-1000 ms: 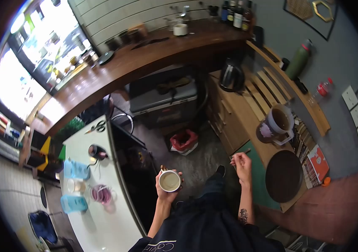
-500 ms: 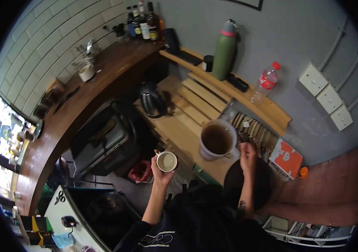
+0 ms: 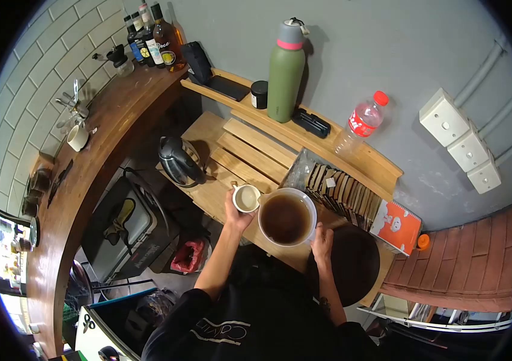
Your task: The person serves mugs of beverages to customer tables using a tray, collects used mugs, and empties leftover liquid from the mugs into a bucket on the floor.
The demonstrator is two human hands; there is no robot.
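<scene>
A small cream cup (image 3: 247, 198) with pale contents is in my left hand (image 3: 236, 215), whose fingers wrap its left side. Right beside it, a large clear pitcher of dark brown liquid (image 3: 286, 218) has its handle side at my right hand (image 3: 322, 243), whose fingers are closed round the handle. The pitcher's spout is close to the cup's right rim. Below and right of the pitcher lies a round dark board (image 3: 352, 265), partly behind my right forearm.
A black kettle (image 3: 179, 161) stands left on the slatted wooden bench (image 3: 250, 157). Behind are a green flask (image 3: 286, 75), a red-capped bottle (image 3: 361, 123), a box of packets (image 3: 343, 192) and an orange notebook (image 3: 396, 225). A curved wooden counter (image 3: 108, 114) runs along the left.
The view has swung right towards the bench. My right hand has closed on the pitcher's handle, and the pitcher and cup are now side by side.
</scene>
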